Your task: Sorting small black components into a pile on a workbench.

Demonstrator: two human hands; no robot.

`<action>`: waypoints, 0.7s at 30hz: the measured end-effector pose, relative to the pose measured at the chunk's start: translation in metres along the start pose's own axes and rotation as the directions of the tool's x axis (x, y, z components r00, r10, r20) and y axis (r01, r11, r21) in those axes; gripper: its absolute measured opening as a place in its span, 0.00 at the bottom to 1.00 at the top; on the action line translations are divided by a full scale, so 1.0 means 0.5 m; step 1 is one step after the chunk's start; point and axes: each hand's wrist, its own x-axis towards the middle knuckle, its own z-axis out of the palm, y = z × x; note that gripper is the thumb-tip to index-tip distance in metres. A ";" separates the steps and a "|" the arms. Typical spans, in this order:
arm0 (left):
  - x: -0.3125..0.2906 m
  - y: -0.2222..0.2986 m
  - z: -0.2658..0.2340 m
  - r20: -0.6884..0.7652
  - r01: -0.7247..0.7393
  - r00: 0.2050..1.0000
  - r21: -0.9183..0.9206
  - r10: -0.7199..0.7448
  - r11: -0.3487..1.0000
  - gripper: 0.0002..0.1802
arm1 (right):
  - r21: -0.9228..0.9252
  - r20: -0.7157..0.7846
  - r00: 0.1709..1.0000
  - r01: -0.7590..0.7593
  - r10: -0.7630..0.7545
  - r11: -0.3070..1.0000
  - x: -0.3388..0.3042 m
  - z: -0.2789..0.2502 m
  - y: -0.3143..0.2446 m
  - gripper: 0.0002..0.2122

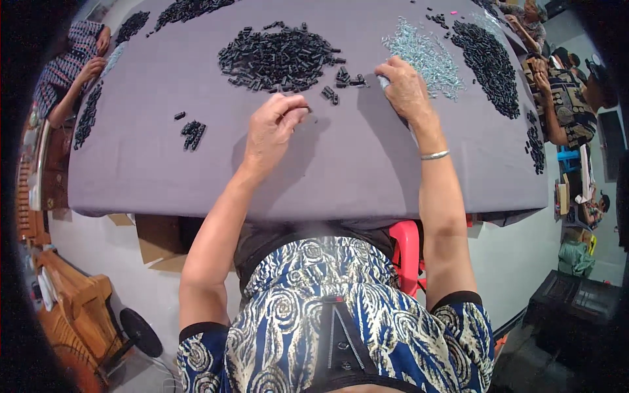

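My left hand (pixel 272 128) is raised over the grey cloth, thumb and fingertips pinched together. A bit of a small black piece shows at the fingertips; most of it is hidden. My right hand (pixel 407 88) is closed by the left edge of a pile of slim, pale silvery-blue pieces (pixel 436 69). Something small and pale shows between its thumb and fingers. Between the hands lie a few loose black tube-like pieces (pixel 330 95) and a small cluster of black pieces (pixel 350 80). Behind them is a large heap of black tube-like pieces (pixel 275 59).
A small black group (pixel 192 135) lies at the left on the cloth-covered table (pixel 341 190). More black pieces (pixel 488 69) form a long heap at right. Other people sit at the left (pixel 72 69) and right (pixel 563 105) edges. A red plastic chair (pixel 407 255) stands beside me.
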 end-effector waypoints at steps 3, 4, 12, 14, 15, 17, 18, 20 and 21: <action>0.000 -0.001 0.002 -0.038 0.008 0.999 -0.018 -0.009 1.000 0.07 | -0.075 -0.001 1.000 0.002 -0.002 0.997 0.003 -0.002 -0.020 0.09; -0.001 -0.001 0.002 -0.042 -0.022 0.999 -0.032 0.021 0.999 0.07 | -0.111 -0.021 1.000 -0.012 0.010 0.994 0.003 -0.001 -0.023 0.08; -0.001 -0.011 0.002 -0.030 0.040 0.999 -0.092 -0.043 0.995 0.07 | 0.027 -0.099 0.990 -0.100 0.102 0.995 0.007 0.008 -0.016 0.05; -0.001 -0.011 0.002 -0.033 0.043 0.998 -0.109 -0.047 0.993 0.06 | 0.149 -0.101 0.979 -0.159 0.175 0.976 0.009 -0.008 -0.038 0.05; -0.001 -0.010 0.003 -0.033 0.044 0.998 -0.127 -0.048 0.991 0.06 | 0.267 -0.096 0.963 -0.217 0.250 0.939 0.010 -0.014 -0.047 0.05; 0.001 -0.011 -0.002 -0.048 -0.020 0.999 -0.011 0.019 1.000 0.06 | 0.230 -0.113 0.975 -0.161 0.191 0.960 0.008 0.004 -0.028 0.05; 0.002 -0.012 -0.004 -0.055 -0.084 0.994 0.106 0.091 0.991 0.07 | 0.437 -0.028 0.967 -0.216 0.253 0.873 0.008 0.005 -0.034 0.04; 0.001 -0.011 -0.005 -0.065 -0.155 0.983 0.189 0.169 0.970 0.08 | 0.617 0.069 0.953 -0.273 0.294 0.738 0.009 0.003 -0.050 0.03; 0.000 -0.011 -0.005 -0.070 -0.220 0.966 0.274 0.248 0.936 0.09 | 0.748 0.222 0.920 -0.374 0.324 0.548 0.010 -0.002 -0.061 0.03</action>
